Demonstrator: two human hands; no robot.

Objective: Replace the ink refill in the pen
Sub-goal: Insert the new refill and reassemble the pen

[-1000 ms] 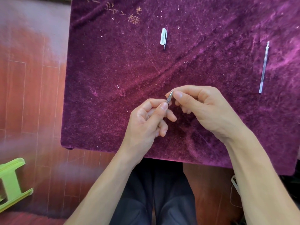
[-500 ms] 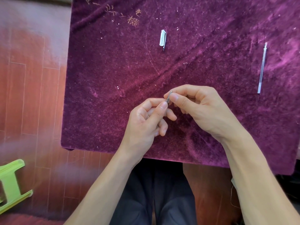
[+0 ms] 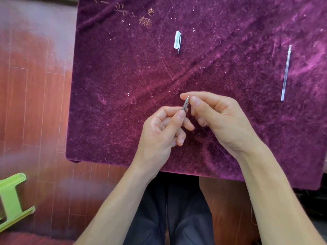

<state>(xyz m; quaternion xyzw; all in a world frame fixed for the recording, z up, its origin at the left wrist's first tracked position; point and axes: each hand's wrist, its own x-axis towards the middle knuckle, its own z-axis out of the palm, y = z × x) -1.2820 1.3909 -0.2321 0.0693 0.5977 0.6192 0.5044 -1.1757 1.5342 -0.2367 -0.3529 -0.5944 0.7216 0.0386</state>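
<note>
- Left hand: fingers curled, thumb and forefinger pinching the base of a small silver conical metal pen tip, held above the cloth.
- Right hand: thumb and forefinger closed around the pointed end of the same tip; other fingers loosely curled.
- Thin clear plastic ink refill: lying on the cloth, well to the right of the hands.
- White plastic pen cap with clip: lying beyond the hands.
- Purple velvet tablecloth: covers the table.
- Lime-green plastic stool: on the reddish wood floor, lower left.
</note>
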